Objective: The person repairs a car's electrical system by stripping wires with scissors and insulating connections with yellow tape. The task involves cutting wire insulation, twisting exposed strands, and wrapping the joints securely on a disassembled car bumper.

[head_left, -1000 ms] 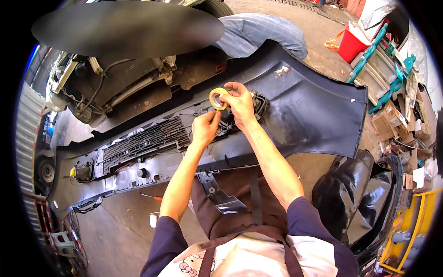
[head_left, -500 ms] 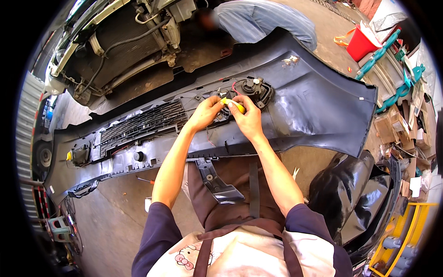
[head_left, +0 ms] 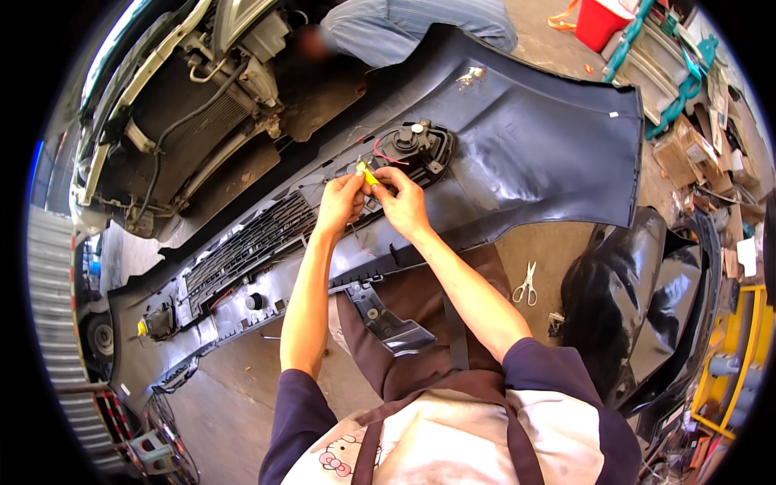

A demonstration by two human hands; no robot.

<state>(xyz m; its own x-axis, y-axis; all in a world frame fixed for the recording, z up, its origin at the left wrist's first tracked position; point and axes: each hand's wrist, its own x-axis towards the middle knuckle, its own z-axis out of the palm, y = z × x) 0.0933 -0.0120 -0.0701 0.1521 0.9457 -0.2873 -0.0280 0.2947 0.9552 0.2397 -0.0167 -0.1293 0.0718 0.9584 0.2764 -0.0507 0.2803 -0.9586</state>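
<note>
I see one black bumper [head_left: 550,162] spread beneath the left hand [head_left: 339,202] and the right hand [head_left: 404,204]. One slatted grille [head_left: 250,242] lies left of the left fingers; one round lamp [head_left: 402,144] sits just beyond the right fingers. One pair of scissors [head_left: 528,280] lies spread on the floor [head_left: 554,242], well right of both. One piece of yellow tape [head_left: 370,175] is pinched between the two hands' fingertips, above the bumper. One red wire [head_left: 386,156] curls just past it. The bumper's far edge runs beyond the fingers; smooth plastic stretches broadly to their right.
</note>
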